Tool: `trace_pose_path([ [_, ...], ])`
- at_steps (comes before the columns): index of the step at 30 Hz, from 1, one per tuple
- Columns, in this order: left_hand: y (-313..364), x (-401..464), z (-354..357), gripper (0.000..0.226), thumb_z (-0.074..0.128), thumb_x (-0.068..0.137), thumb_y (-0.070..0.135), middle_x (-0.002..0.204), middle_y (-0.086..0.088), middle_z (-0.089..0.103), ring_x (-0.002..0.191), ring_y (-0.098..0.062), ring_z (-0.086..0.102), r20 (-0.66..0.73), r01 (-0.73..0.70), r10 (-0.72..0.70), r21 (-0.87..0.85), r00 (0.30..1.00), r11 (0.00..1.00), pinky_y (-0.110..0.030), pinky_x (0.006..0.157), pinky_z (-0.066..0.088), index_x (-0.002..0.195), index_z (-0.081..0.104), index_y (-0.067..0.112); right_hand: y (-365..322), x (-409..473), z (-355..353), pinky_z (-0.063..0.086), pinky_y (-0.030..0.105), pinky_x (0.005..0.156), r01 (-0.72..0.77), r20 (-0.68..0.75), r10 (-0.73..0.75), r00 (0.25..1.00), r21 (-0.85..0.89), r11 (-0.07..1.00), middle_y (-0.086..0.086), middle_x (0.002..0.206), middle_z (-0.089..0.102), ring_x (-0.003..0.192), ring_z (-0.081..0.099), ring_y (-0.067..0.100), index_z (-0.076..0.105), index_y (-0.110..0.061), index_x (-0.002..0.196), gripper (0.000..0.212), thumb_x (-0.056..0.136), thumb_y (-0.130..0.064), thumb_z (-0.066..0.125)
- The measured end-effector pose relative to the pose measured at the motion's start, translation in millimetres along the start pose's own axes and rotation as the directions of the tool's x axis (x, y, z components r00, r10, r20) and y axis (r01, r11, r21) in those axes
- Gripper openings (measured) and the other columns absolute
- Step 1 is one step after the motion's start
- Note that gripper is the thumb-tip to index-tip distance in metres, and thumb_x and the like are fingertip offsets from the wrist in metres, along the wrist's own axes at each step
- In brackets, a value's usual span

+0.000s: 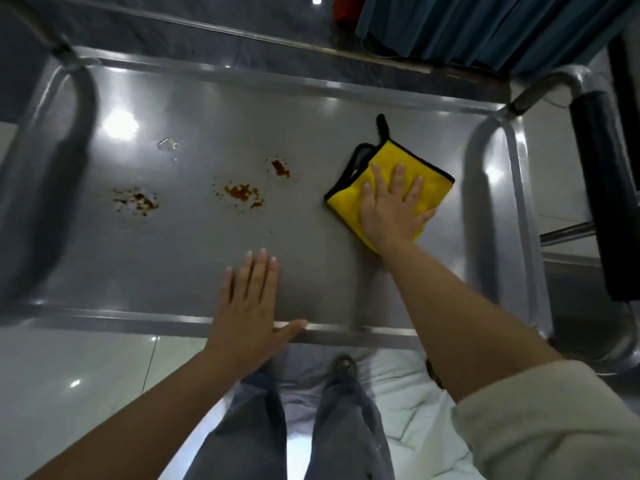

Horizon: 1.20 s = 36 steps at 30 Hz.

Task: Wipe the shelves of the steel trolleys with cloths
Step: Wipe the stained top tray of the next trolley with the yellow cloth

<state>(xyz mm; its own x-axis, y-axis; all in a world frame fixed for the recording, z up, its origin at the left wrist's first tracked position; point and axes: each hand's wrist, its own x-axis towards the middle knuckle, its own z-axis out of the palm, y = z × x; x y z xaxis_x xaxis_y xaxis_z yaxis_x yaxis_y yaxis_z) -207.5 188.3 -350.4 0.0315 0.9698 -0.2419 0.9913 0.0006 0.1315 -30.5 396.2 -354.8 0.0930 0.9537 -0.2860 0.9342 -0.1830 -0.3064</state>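
Observation:
The steel trolley's top shelf (194, 258) fills the view. A folded yellow cloth with black trim (391, 157) lies on its right part. My right hand (391, 209) presses flat on the cloth with fingers spread. My left hand (249, 299) rests flat on the shelf near its front rim, thumb along the edge. Three brown-red stains lie on the steel: one at the left (136, 200), one in the middle (242, 194), one smaller further right (281, 168). A small clear wet blob (168, 144) sits toward the back left.
Curved steel handles rise at the trolley's left end (52, 174) and right end (498, 188). A black padded bar (606, 188) stands to the right. A teal curtain (485, 26) hangs at the back right. My legs and pale floor tiles (86, 368) show below.

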Motion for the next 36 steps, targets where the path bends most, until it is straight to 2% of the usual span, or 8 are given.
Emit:
trace_pose_path([
  [4, -77, -9, -13, 0.106, 0.019, 0.081, 0.080, 0.158, -0.023, 0.012, 0.147, -0.036, 0.005, -0.004, 0.007, -0.007, 0.096, 1.000, 0.995, -0.059, 0.116, 0.011, 0.150, 0.018, -0.001, 7, -15, -6, -0.012, 0.063, 0.111, -0.009, -0.003, 0.009, 1.000, 0.142, 0.990, -0.013, 0.161, 0.004, 0.148, -0.009, 0.018, 0.023, -0.048, 0.146, 0.046, 0.100, -0.050, 0.023],
  [7, -101, -2, -15, 0.118, 0.016, 0.074, 0.089, 0.159, -0.020, 0.005, 0.148, -0.032, -0.006, 0.073, -0.034, 0.025, 0.120, 0.997, 0.992, -0.057, 0.118, 0.003, 0.151, 0.008, 0.000, 16, -58, 2, -0.013, 0.060, 0.111, 0.044, 0.037, -0.047, 0.998, 0.065, 0.997, -0.012, 0.161, 0.001, 0.147, -0.012, 0.019, 0.020, -0.048, 0.147, 0.046, 0.101, -0.050, 0.023],
  [14, -114, -13, -3, 0.101, 0.030, 0.083, 0.074, 0.155, -0.023, 0.019, 0.146, -0.035, 0.012, 0.045, -0.111, 0.111, -0.012, 0.993, 0.994, -0.053, 0.118, 0.012, 0.149, 0.018, -0.003, 0, -154, 36, -0.011, 0.064, 0.109, 0.157, 0.103, -0.146, 0.984, -0.103, 0.982, -0.010, 0.160, -0.013, 0.145, -0.022, 0.023, -0.001, -0.053, 0.146, 0.060, 0.091, -0.067, 0.019],
  [19, -118, -13, -1, 0.091, 0.035, 0.086, 0.066, 0.154, -0.022, 0.024, 0.145, -0.035, 0.017, -0.003, -0.109, 0.109, -0.055, 0.994, 0.993, -0.052, 0.118, 0.015, 0.148, 0.025, -0.001, -19, -107, 35, -0.006, 0.073, 0.104, 0.190, 0.116, -0.168, 0.979, -0.219, 0.957, -0.011, 0.159, -0.017, 0.144, -0.023, 0.028, -0.008, -0.058, 0.142, 0.076, 0.074, -0.086, 0.013],
  [23, -120, -11, -1, 0.084, 0.039, 0.088, 0.061, 0.152, -0.022, 0.029, 0.143, -0.036, 0.023, -0.059, -0.113, 0.108, -0.084, 0.992, 0.990, -0.053, 0.117, 0.018, 0.147, 0.032, 0.002, -49, -33, 28, -0.006, 0.075, 0.101, 0.150, 0.067, -0.140, 0.988, -0.189, 0.970, -0.011, 0.160, -0.014, 0.145, -0.021, 0.029, -0.006, -0.060, 0.141, 0.080, 0.070, -0.092, 0.014],
  [28, -121, -7, -2, 0.075, 0.039, 0.089, 0.058, 0.151, -0.021, 0.033, 0.142, -0.035, 0.028, -0.104, -0.101, 0.091, -0.099, 0.990, 0.990, -0.052, 0.116, 0.020, 0.145, 0.038, 0.008, -77, 18, 29, -0.002, 0.075, 0.104, 0.162, 0.018, -0.162, 0.987, -0.206, 0.965, -0.009, 0.162, -0.004, 0.147, -0.011, 0.030, 0.006, -0.056, 0.144, 0.056, 0.091, -0.069, 0.015],
  [31, -122, -4, -4, 0.074, 0.040, 0.088, 0.057, 0.151, -0.020, 0.033, 0.142, -0.035, 0.028, -0.109, -0.098, 0.085, -0.118, 0.990, 0.988, -0.052, 0.116, 0.021, 0.145, 0.040, 0.010, -62, -1, 27, 0.001, 0.071, 0.107, 0.344, 0.040, -0.347, 0.937, -0.269, 0.900, -0.006, 0.162, 0.004, 0.148, -0.006, 0.030, 0.015, -0.051, 0.146, 0.052, 0.095, -0.061, 0.019],
  [36, -122, -7, -1, 0.075, 0.041, 0.088, 0.059, 0.152, -0.019, 0.033, 0.142, -0.032, 0.027, -0.130, -0.086, 0.070, -0.122, 0.989, 0.989, -0.049, 0.117, 0.018, 0.146, 0.039, 0.011, -29, -71, 36, 0.013, 0.070, 0.107, 0.631, 0.124, -0.637, 0.761, -0.372, 0.681, 0.006, 0.158, 0.023, 0.145, 0.012, 0.040, 0.030, -0.038, 0.146, 0.054, 0.095, -0.056, 0.024],
])
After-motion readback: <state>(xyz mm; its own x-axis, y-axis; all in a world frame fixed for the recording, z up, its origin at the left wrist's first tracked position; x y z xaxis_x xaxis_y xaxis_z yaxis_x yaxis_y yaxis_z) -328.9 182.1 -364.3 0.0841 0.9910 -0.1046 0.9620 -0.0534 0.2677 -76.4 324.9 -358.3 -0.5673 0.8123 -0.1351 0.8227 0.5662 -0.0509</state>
